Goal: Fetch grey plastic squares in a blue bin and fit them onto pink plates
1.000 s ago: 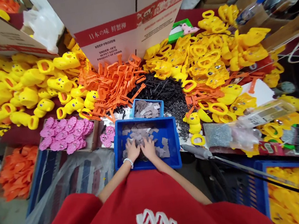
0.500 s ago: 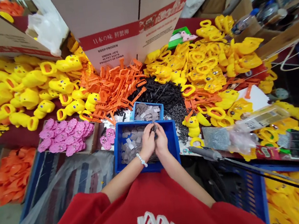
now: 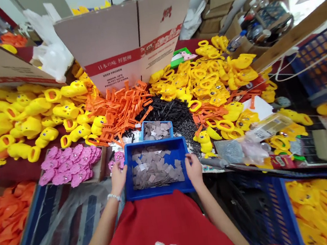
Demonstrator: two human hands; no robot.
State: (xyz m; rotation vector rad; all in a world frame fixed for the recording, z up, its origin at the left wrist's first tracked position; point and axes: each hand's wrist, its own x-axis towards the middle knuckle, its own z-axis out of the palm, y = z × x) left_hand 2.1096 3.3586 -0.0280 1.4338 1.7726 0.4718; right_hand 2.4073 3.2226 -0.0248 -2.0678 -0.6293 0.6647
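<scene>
A blue plastic bin (image 3: 154, 143) rests against the front of my red shirt, with small flat grey pieces (image 3: 155, 174) scattered over its bottom. My left hand (image 3: 119, 178), with a pale bead bracelet at the wrist, is closed on the bin's left side. On the opposite side my right hand (image 3: 194, 169) grips the right wall, fingers curled at the rim. Just behind stands a smaller blue tray (image 3: 144, 132) holding more grey pieces. Pink flower-shaped parts (image 3: 119, 157) lie close to my left hand.
Yellow duck parts (image 3: 36, 127) heap up at left, with more yellow pieces (image 3: 205, 76) at right. Orange strips (image 3: 122, 109) and black parts (image 3: 168, 112) lie between them. A cardboard box (image 3: 107, 37) rises behind. A cabled tool (image 3: 217, 161) lies right of the bin.
My hands have come apart from above the grey pieces and moved out to the bin's two sides. The camera view has shifted, showing more of the background.
</scene>
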